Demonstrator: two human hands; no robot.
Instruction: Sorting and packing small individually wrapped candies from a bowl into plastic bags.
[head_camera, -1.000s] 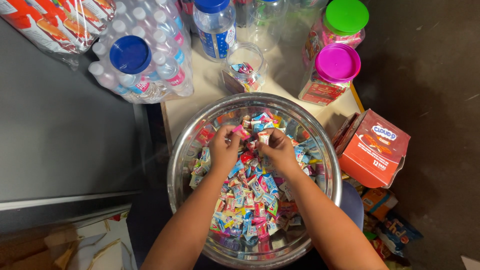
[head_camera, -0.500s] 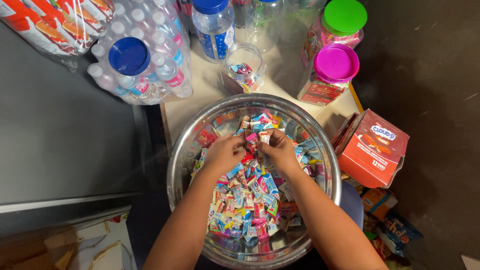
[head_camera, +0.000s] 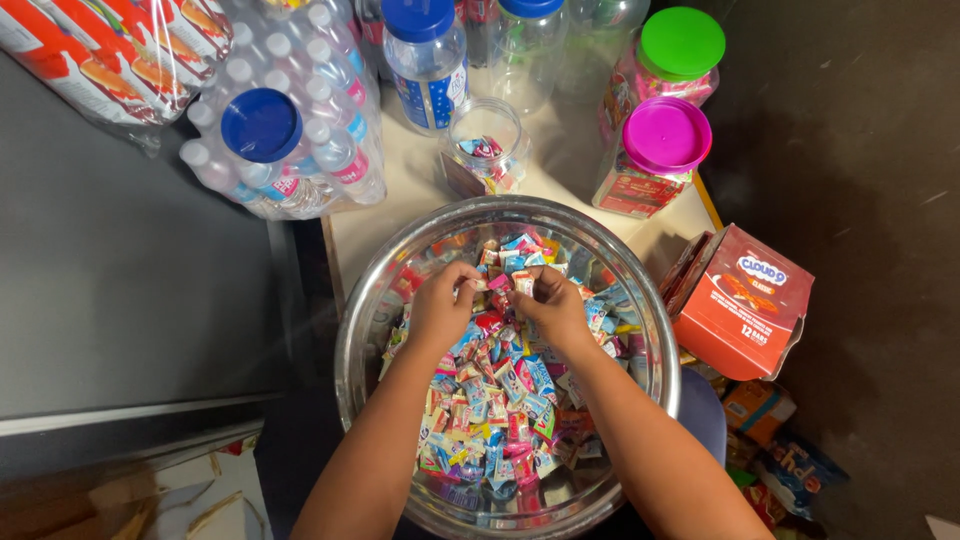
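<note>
A wide steel bowl holds a heap of small wrapped candies in pink, blue and white wrappers. My left hand and my right hand are both inside the bowl over the far part of the heap. Each hand pinches candies between fingers and thumb, close together near the bowl's middle. My forearms reach in over the near rim.
Beyond the bowl on a cream table stand a small open glass jar with a few candies, a magenta-lidded jar, a green-lidded jar and blue-capped bottles. A shrink-wrapped bottle pack lies left. A red carton sits right.
Both hands have stayed over the far part of the candy heap, their fingers working at the wrappers. The bowl and jars have not moved.
</note>
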